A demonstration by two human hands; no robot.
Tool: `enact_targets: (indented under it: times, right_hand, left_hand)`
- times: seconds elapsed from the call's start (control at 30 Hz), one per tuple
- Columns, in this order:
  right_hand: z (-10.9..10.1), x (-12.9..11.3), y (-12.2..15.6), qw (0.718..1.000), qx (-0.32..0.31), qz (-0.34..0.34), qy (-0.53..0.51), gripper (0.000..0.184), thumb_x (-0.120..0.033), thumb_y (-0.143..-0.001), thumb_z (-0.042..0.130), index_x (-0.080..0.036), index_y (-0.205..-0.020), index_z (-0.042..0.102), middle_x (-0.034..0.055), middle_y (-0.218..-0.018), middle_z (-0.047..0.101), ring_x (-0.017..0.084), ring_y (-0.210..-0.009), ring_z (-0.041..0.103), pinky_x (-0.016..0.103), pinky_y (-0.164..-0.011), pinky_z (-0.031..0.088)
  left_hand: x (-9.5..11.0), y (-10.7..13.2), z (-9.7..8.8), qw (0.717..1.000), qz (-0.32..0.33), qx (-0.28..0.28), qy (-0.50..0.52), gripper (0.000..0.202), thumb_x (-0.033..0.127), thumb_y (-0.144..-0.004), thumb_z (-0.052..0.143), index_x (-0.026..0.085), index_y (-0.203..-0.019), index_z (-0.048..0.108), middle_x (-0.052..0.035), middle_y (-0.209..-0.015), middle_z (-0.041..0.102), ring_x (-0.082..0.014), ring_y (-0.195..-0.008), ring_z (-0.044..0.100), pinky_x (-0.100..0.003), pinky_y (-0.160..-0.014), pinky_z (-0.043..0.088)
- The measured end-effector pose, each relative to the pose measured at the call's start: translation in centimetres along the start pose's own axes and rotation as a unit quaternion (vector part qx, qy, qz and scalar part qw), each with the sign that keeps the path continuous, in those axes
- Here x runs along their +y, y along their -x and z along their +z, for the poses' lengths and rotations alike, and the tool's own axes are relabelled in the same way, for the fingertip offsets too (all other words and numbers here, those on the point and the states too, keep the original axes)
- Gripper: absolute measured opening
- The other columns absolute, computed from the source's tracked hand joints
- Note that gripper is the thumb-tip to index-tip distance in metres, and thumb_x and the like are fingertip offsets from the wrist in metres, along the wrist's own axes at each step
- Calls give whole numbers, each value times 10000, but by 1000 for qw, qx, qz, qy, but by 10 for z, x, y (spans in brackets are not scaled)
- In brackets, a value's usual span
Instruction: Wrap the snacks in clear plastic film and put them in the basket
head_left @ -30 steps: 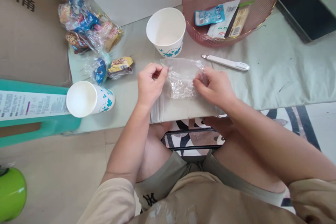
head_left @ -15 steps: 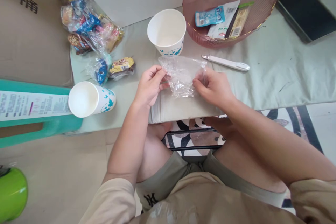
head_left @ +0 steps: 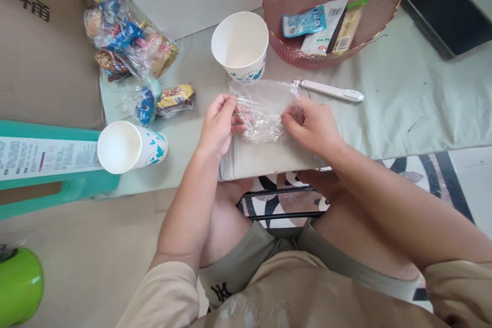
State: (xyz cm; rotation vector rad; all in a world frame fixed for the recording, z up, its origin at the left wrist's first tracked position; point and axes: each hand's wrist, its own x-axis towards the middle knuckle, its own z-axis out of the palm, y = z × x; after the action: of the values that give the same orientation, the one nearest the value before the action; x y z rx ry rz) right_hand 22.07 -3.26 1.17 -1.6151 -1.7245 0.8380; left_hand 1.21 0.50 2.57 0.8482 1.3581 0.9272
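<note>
While both pinch clear bag [head_left: 263, 113] — left hand [head_left: 220, 125], right hand [head_left: 313, 125].

The bag [head_left: 263, 113] lies on the table [head_left: 403, 102] near its front edge, pinched between my left grip [head_left: 220, 125] and right grip [head_left: 311, 125]. Just behind it stands a cup [head_left: 240, 46]. Right of that is a bowl [head_left: 277, 36] with packets [head_left: 323, 23] in it. A slim tool [head_left: 330, 90] lies before the bowl. To the left a tipped cup [head_left: 130, 146] lies on its side, with snack packs [head_left: 126, 41] behind it.

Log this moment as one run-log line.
left hand: pinching clear plastic bag, left edge | right hand: pinching right edge | bag: crumpled, over table | nearby: upright paper cup, tipped paper cup, pink bowl
</note>
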Motion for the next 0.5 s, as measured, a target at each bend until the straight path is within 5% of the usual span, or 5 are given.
enact_targets:
  times: [0.17,0.27,0.4,0.5]
  right_hand:
    - [-1,2,0,1000,2,-7,-4,121,-273,-857,605,-245,-763,533,6,-675,608,184,-619,543,347,-646,413]
    - [-2,6,-2,999,18,-7,-33,141,-278,-856,623,-250,-764,520,4,-694,627,180,-619,557,354,-639,433]
    - [-2,7,-3,990,3,9,-142,127,-314,-882,619,-264,-829,514,2,-732,665,171,-621,586,338,-597,465]
    - [0,5,-2,976,-50,10,-211,181,-400,-905,626,-272,-861,506,-17,-694,643,157,-579,570,322,-561,468]
  left_hand:
    - [5,3,-6,996,-40,-74,-17,373,195,-677,843,215,-921,561,61,-627,641,-38,-409,474,-143,-385,255]
    - [6,-2,-15,998,-21,-46,-26,252,146,-660,802,188,-781,584,73,-530,548,-30,-393,401,-155,-382,209]
    - [2,-10,-20,997,64,22,45,201,279,-749,796,193,-745,615,27,-638,633,-62,-543,559,-156,-491,402]
    - [-2,-6,-14,991,68,-45,108,301,448,-773,801,225,-937,684,-25,-966,774,-128,-871,723,-207,-746,560]
